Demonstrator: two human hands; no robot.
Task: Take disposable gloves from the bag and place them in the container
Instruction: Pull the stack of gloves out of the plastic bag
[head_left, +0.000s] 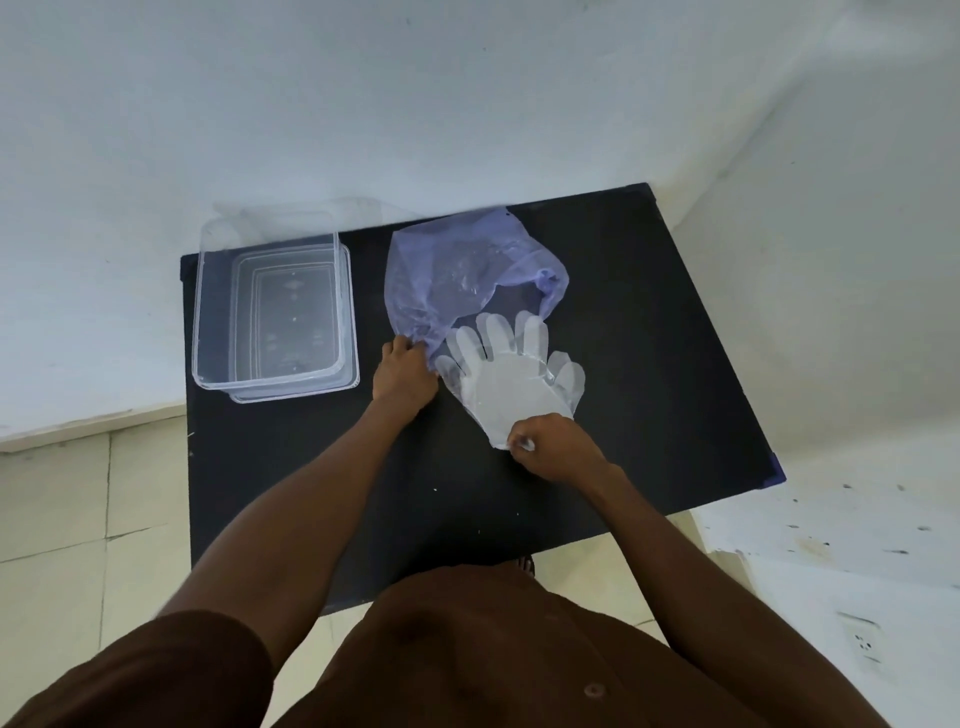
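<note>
A black tabletop (649, 364) fills the middle of the view, its far edge against a white wall (467, 104) and its near edge just in front of the person's brown shirt (493, 660).

Near the far left corner of the tabletop stands a clear rectangular plastic container (200, 312), open at the top, with nothing visible inside it. It appears to sit on its own clear lid (351, 382), whose rim juts out along the container's right and near sides.

At the middle of the far edge lies a translucent purple plastic bag (441, 270), crumpled, with its mouth turned toward the near side and gaping on the right. Some clear film shows dimly through its wall.

A clear disposable glove (511, 384) lies flat on the tabletop just in front of the bag's mouth, its fingertips pointing to the far edge and just overlapping the bag's rim, its cuff toward the person. It may be more than one glove stacked; the view does not settle that.

The left hand (405, 376) is closed on the near left corner of the bag, between container and glove. The right hand (556, 447) pinches the glove's cuff between thumb and curled fingers, near the tabletop's centre.
</note>
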